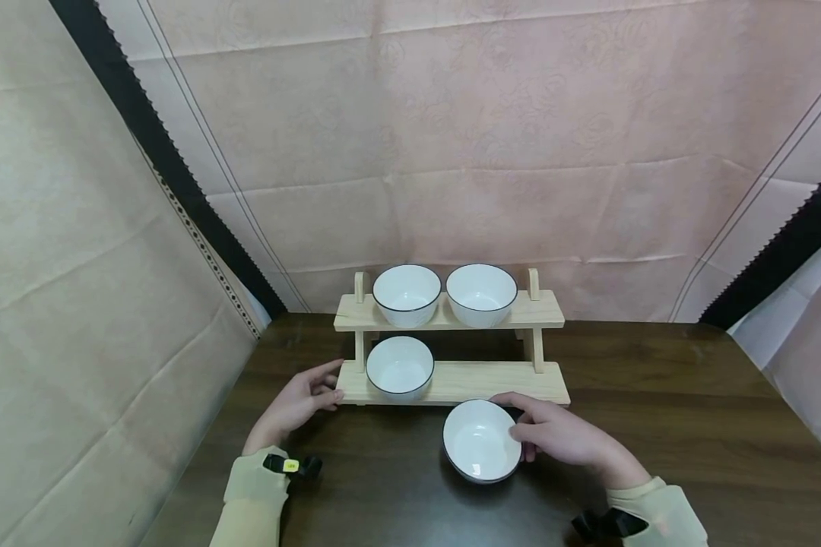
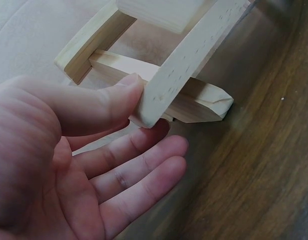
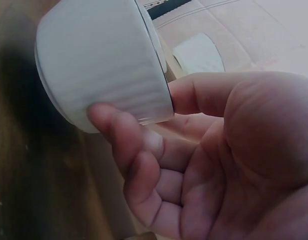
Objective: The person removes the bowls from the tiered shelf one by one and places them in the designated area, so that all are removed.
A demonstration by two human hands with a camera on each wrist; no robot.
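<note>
- Right hand (image 1: 562,434): fingers pinch the round white dark-rimmed bowl (image 1: 479,444), at five o'clock from the two-tier pale wooden rack (image 1: 496,377).
- Left hand (image 1: 301,403): fingers grip the rack's eight-o'clock end.
- Seemingly shelving; next calls for moving the bowl toward twelve o'clock.

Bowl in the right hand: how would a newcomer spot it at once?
On the dark table stands a two-tier wooden rack holding three white bowls. In front of it, the right hand grips a fourth bowl, the only one off the rack.
</note>
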